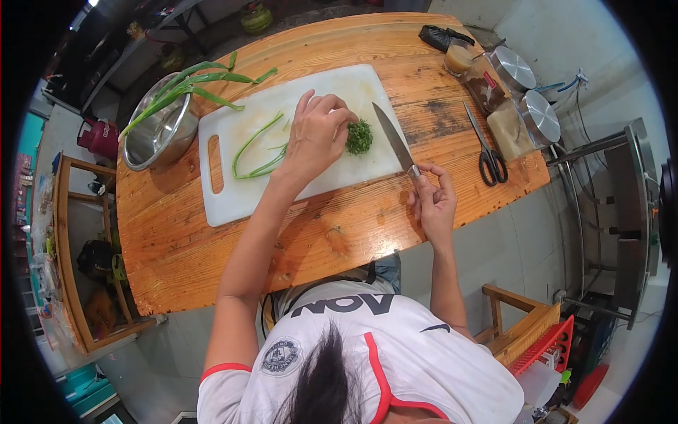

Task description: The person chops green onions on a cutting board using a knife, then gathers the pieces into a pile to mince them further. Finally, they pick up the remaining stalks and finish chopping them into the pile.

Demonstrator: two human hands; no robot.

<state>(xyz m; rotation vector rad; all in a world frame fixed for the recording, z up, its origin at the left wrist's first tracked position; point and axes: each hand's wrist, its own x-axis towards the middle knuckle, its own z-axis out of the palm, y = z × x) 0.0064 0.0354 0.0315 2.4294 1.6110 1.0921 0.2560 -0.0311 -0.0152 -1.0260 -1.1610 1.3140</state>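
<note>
The left hand (318, 134) lies on a white rectangular plastic cutting board (233, 194) in the middle of the orange-brown wooden table (212, 261). Its fingers are curled, with the tips against a small heap of finely chopped green herbs (359, 136); I cannot tell whether they pinch any of it. The right hand (432, 200), at the near edge of the table, is clenched round the handle of a steel-bladed kitchen knife (393, 139).

The blade's long axis runs from that hand slantwise toward the far edge. It lies just right of the heap, so the chopped greens sit between the left fingertips and the steel, with the left hand the nearer of the two. A few long thin green onion leaves (258, 150) lie on the board to the left of that hand.

Toward the left edge stands a round stainless steel bowl (152, 141) with green onion stalks hanging over its rim. Black-handled scissors (487, 152) and glass jars with metal lids (526, 116) sit by the right edge. The white shirt (424, 353) reads "AON" across the chest and carries a round crest too small to read.
</note>
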